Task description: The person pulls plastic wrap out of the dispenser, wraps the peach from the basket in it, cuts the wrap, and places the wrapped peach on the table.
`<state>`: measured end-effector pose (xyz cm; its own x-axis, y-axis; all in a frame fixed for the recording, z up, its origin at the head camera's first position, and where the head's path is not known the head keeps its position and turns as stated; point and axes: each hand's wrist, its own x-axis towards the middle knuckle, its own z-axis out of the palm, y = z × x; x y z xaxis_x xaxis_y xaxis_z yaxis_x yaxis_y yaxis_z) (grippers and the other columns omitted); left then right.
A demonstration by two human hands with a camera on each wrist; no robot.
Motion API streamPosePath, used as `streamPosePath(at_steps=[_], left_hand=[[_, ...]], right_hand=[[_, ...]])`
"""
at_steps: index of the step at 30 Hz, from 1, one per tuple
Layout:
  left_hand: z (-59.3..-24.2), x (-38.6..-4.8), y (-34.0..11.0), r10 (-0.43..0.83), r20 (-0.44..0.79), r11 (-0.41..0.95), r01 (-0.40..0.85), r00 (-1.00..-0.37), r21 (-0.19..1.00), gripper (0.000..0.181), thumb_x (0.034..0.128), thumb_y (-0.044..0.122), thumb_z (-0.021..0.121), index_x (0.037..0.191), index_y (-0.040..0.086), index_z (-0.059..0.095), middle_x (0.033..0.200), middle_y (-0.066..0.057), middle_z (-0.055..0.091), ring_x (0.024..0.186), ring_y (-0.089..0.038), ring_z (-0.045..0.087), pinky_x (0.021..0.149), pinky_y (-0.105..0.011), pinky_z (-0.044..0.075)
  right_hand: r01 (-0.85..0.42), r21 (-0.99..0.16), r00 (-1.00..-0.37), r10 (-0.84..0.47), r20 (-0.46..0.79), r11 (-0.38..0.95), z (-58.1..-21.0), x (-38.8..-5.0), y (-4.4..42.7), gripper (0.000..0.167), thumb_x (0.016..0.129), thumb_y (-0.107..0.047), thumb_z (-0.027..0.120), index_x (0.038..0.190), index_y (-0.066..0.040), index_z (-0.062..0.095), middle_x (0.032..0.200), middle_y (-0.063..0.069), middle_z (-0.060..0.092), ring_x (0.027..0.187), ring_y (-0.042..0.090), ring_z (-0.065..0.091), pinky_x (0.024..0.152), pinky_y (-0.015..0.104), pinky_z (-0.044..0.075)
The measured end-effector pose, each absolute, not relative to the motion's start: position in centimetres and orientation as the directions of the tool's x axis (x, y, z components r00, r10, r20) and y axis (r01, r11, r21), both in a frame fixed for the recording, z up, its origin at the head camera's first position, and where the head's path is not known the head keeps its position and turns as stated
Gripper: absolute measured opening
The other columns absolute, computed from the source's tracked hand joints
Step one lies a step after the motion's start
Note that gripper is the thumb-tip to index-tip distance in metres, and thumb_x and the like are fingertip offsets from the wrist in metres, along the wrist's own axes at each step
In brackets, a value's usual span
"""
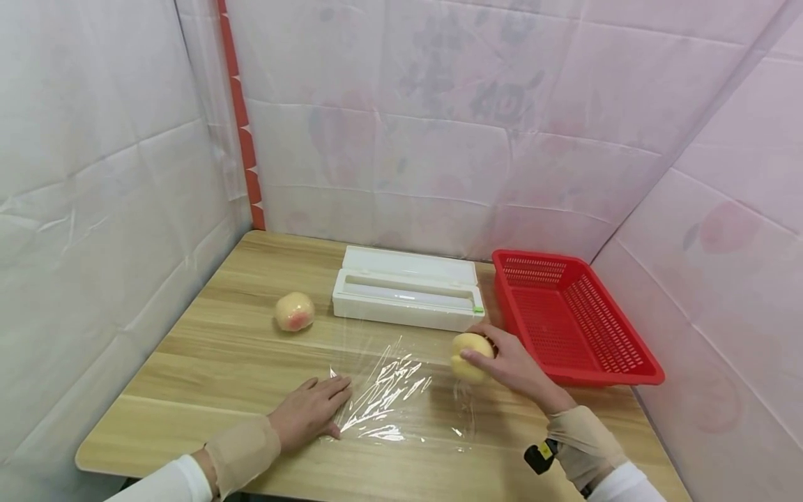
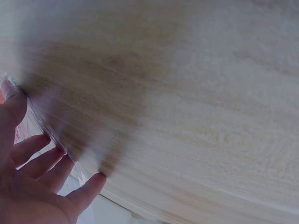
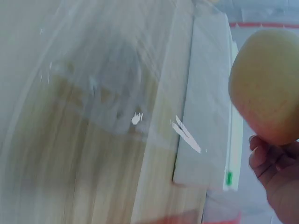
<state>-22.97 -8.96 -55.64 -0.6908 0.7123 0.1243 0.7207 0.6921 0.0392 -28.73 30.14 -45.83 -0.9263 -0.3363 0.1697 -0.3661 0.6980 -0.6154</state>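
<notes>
Apparently I'm positioning the fruit [image 1: 469, 357], gripped in my right hand [image 1: 516, 364] by the film's [image 1: 392, 397] right side, while my left hand [image 1: 307, 413] rests, fingers extended, at its left edge; next likely calls for lowering fruit onto the middle.

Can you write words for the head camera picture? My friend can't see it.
A right hand holds a yellow fruit above a wooden table, while the left hand rests at the edge of clear plastic wrap. An open white box sits behind, between another fruit and a red basket.
</notes>
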Motion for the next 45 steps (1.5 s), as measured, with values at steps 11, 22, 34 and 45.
streamPosePath(at_steps=[11,22,34,45], left_hand=[[-55.8,-23.0,-9.0,0.712,0.133,0.690,0.722,-0.689,0.045,0.077,0.0829,0.055,0.058,0.140,0.003,0.052,0.147,-0.015,0.051,0.134,-0.029,0.052,0.100,-0.053,0.051],[-56.0,-22.9,-9.0,0.711,0.149,0.691,0.722,-0.687,0.036,0.077,0.0827,0.055,0.059,0.140,0.003,0.052,0.147,-0.014,0.052,0.134,-0.028,0.052,0.101,-0.052,0.050],[-56.0,-22.9,-9.2,0.723,0.196,0.671,0.741,-0.663,0.031,0.076,0.0843,0.055,0.058,0.138,0.001,0.052,0.144,-0.016,0.053,0.131,-0.030,0.054,0.098,-0.052,0.052],[-57.1,-23.3,-9.2,0.716,0.389,0.616,0.787,-0.579,0.039,0.080,0.0751,0.054,0.067,0.135,0.002,0.055,0.138,-0.021,0.054,0.128,-0.035,0.054,0.103,-0.049,0.049]], right_hand=[[-0.346,-0.610,-0.915,-0.401,0.050,0.713,-47.8,-28.4,25.2,0.039,0.084,-0.048,0.071,0.107,-0.018,0.066,0.089,-0.005,0.064,0.075,0.009,0.056,0.060,0.024,0.048],[-0.345,-0.584,-0.902,-0.432,-0.011,0.735,-50.0,-28.3,21.0,0.048,0.082,-0.053,0.071,0.105,-0.012,0.065,0.086,-0.002,0.062,0.074,0.011,0.054,0.057,0.025,0.047],[-0.329,-0.439,-0.925,-0.378,-0.027,0.836,-52.2,-27.9,19.5,0.060,0.079,-0.064,0.069,0.108,-0.011,0.066,0.090,0.002,0.060,0.073,0.012,0.053,0.055,0.024,0.042],[-0.347,-0.431,-0.932,-0.357,0.060,0.833,-52.6,-27.2,18.7,0.037,0.102,-0.039,0.043,0.109,-0.012,0.067,0.105,0.009,0.065,0.093,0.024,0.059,0.072,0.041,0.050]])
